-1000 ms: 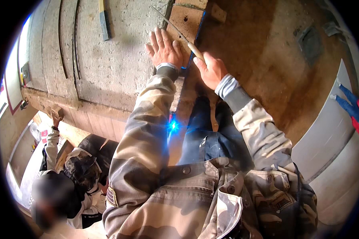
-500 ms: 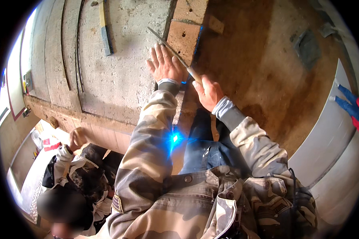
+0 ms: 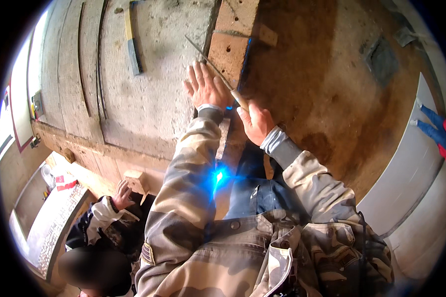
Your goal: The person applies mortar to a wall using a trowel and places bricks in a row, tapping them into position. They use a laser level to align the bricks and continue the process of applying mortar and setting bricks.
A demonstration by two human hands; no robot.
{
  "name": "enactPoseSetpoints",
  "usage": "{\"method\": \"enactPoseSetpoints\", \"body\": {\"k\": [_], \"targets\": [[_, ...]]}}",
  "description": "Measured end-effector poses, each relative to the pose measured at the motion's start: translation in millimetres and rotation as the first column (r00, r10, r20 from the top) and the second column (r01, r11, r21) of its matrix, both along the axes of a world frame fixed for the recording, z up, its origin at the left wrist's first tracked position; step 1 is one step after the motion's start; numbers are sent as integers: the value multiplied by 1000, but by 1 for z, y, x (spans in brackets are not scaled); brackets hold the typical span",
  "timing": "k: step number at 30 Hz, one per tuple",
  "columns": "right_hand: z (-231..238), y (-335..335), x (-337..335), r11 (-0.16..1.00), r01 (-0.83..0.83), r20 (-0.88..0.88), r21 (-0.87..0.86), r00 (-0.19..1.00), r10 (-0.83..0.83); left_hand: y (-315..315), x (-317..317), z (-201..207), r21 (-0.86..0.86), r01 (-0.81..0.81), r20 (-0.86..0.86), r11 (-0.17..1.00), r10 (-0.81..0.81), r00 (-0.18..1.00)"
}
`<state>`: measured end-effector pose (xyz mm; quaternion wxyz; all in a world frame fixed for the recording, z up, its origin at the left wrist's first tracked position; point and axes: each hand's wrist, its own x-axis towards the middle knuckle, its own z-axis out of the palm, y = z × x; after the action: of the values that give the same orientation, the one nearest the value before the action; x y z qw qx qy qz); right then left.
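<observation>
My left hand (image 3: 206, 88) lies palm down with fingers spread at the edge of a grey concrete surface (image 3: 156, 94), beside an orange brick (image 3: 228, 55) with holes. My right hand (image 3: 257, 123) is closed round the wooden handle of a tool with a long, thin metal blade (image 3: 214, 67). Its blade slants up and left past my left fingers, over the brick's near corner. From this angle I cannot tell whether the blade touches the brick. A second brick (image 3: 237, 17) continues the row at the far end.
A yellow-handled tool with a dark, flat end (image 3: 134, 55) lies on the concrete, near dark rods (image 3: 100, 59). A bright blue light (image 3: 219, 176) shines below my left wrist. Another person's hand (image 3: 123, 195) is at lower left, near a wooden block (image 3: 136, 181). Brown floor (image 3: 307, 84) lies right.
Both my hands sit slightly lower in the picture, as do the bricks; my grip looks the same. The other person's hand has moved right and down, and the wooden block beside it now shows.
</observation>
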<state>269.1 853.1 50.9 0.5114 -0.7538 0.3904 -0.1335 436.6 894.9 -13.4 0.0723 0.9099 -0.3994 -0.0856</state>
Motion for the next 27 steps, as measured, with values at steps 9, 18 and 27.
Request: {"method": "enactPoseSetpoints", "body": {"k": [9,18,27], "targets": [[-1,5,-1,1000,-21,-40,7,999,21,5,-3,3,-9,-21,-14,1000,21,1000],[2,7,1,1000,5,-11,17,1000,-5,2,-2,-1,-45,-24,-16,999,23,1000],[-6,2,-2,1000,-9,-77,8,997,9,0,-1,4,-43,5,-18,999,-5,1000]]}}
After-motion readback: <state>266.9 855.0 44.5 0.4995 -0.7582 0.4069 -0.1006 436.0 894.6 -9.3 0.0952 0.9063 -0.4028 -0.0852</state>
